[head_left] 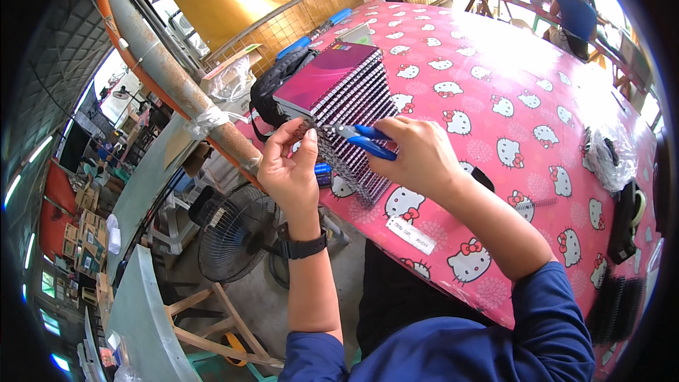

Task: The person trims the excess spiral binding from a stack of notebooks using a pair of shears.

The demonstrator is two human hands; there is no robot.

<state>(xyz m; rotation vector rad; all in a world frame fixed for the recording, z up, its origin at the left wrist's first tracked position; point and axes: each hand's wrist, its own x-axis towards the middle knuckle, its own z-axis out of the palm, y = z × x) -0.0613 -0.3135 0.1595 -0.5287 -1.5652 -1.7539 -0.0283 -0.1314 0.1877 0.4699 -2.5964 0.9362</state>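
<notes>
The stack of notebooks (339, 110) stands at the near edge of the table (509, 99), magenta cover on top, wire-coil spines facing you. You work at its top near corner, so the wire ends there are what is in hand now. By my reading you are at the start of the stack: the pliers sit at the uppermost book, and the many coils below show no sign I can make out of being finished or not; they are too small to tell.

Your right hand (417, 155) is closed around the blue handles of the pliers (357, 138), the nose pointing left into the coil end. Your left hand (290, 170) pinches that same corner with thumb and fingertips, steadying the wire; it wears a black watch (303, 246).

Behind the stack lies a black bag (277, 81). A small white label (410, 235) lies on the cloth near your right forearm. Further right sit a clear plastic bag (608, 155), a tape dispenser (626, 219) and a heap of black coils (614, 308), likely stock yet to be used. A fan (230, 230) stands on the floor below.
</notes>
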